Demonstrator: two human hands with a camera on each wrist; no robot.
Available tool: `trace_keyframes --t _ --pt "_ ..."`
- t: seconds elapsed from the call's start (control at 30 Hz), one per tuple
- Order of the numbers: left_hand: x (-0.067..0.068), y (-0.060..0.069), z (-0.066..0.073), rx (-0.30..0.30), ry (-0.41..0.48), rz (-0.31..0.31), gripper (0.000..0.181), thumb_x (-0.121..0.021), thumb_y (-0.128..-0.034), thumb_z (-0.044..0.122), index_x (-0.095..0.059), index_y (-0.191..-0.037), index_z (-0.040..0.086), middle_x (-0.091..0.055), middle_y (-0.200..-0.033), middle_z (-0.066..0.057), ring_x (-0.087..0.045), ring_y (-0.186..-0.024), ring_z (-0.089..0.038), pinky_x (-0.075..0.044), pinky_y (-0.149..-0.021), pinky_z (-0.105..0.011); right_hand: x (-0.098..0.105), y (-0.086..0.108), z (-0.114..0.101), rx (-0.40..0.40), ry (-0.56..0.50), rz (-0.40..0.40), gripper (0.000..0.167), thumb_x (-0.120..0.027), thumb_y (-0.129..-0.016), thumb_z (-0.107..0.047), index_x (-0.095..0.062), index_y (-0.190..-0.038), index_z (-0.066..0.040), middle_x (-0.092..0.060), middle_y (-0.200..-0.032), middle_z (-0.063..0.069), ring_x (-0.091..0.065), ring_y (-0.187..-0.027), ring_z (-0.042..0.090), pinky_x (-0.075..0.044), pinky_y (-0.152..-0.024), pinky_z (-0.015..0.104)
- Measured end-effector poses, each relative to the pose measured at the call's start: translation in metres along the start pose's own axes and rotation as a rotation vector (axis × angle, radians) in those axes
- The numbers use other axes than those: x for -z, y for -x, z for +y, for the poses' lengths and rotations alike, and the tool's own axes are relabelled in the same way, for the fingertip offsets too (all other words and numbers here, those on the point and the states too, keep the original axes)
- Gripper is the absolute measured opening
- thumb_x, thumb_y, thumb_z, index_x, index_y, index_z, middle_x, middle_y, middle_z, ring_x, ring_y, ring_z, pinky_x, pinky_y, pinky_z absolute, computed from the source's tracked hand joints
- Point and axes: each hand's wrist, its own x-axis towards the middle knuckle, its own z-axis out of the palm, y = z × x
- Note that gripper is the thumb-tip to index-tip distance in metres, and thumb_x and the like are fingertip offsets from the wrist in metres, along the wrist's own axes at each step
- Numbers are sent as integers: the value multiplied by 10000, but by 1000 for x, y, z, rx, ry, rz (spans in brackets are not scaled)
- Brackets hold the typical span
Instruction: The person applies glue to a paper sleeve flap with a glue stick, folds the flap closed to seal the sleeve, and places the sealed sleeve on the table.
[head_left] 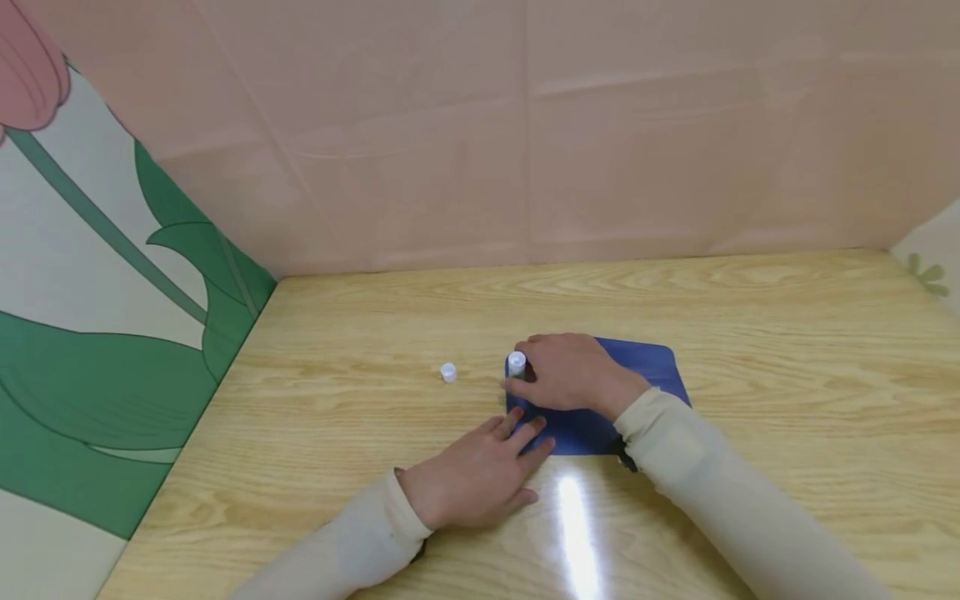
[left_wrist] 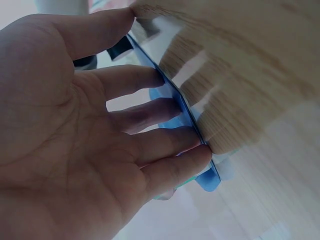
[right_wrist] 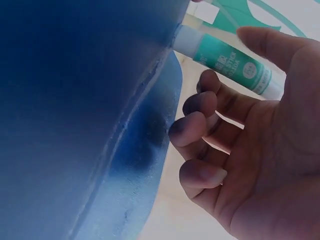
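Note:
My right hand (head_left: 573, 371) pinches a green and white glue stick (right_wrist: 232, 62) between thumb and fingers. The stick stands upright at the left edge of a flat blue sheet (head_left: 641, 358), its lower end against the blue surface. A pale, glossy streak (right_wrist: 117, 132) runs along the sheet beside a lighter blue strip with a rounded corner. My left hand (head_left: 480, 475) lies palm down, fingers spread, with some fingertips on the sheet's near left part. In the left wrist view those fingers (left_wrist: 170, 142) are mostly straight and grip nothing.
A small white cap (head_left: 448, 372) stands on the wooden table (head_left: 360, 333), left of the sheet. A pinkish backdrop (head_left: 525, 142) rises behind the table. A panel with printed green leaves (head_left: 97, 392) borders the left side. Light glares on the tabletop near the hands.

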Motion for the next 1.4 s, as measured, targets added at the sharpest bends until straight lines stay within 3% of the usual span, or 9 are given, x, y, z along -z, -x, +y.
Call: trace_keyframes --t 0.13,0.23,0.33,0.43,0.57,0.83,1.03,1.4 --pt "0 1 0 1 -6 5 598 -468 -1033 467 -411 -1523 130 -380 -1579 -127 -384 -1449 -374 -369 -1179 -404 -2 -1 -1 -15 -20 27 561 -483 -933 -685 -694 -1054 -179 -705 -954 -1 -674 -800 182 -538 -631 369" --pt "0 0 0 2 -5 2 595 -468 -1034 463 -409 -1525 132 -377 -1582 -124 -383 -1451 -368 -372 -1178 -401 -3 -2 0 -38 -52 20 526 -476 -952 -660 -702 -1020 -190 -691 -865 -28 -642 -725 147 -511 -587 334" --pt "-1 0 0 3 -1 -2 594 -463 -1036 463 -405 -1527 133 -370 -1588 -126 -378 -1455 -365 -372 -1178 -400 -3 -2 0 -56 -54 9 516 -490 -970 -608 -713 -1127 -172 -708 -892 -14 -645 -728 150 -510 -583 326" --pt "-1 0 0 4 2 -2 594 -463 -1036 462 -405 -1527 133 -367 -1590 -129 -376 -1456 -366 -373 -1177 -400 -3 -3 0 -65 -49 -6 460 -505 -971 -579 -720 -1043 -179 -692 -842 -16 -628 -696 152 -490 -562 321" --pt "-1 1 0 5 3 -1 596 -462 -1036 463 -404 -1528 132 -365 -1590 -131 -379 -1454 -367 -373 -1177 -401 -3 -5 -1 -73 -51 -26 391 -515 -968 -558 -631 -796 -227 -613 -717 -46 -571 -626 139 -436 -526 304" --pt "-3 1 -1 3 7 2 597 -461 -1036 465 -406 -1526 129 -368 -1589 -132 -380 -1453 -367 -371 -1178 -403 -3 -4 -1 -21 -66 15 319 -564 -951 -482 -619 -762 -230 -606 -702 -49 -549 -587 139 -420 -492 294" --pt "-1 1 0 2 21 -5 595 -462 -1038 458 -401 -1529 128 -359 -1594 -135 -369 -1459 -375 -370 -1179 -412 -2 1 10 -1 -77 -7 311 -582 -946 -461 -586 -745 -224 -583 -683 -56 -536 -588 128 -408 -498 285" --pt "2 2 1 25 31 -28 586 -448 -1044 449 -381 -1540 144 -335 -1610 -122 -340 -1477 -354 -340 -1198 -392 2 20 39 -38 -63 -22 311 -592 -947 -450 -595 -783 -187 -588 -722 -36 -542 -626 136 -409 -520 297"
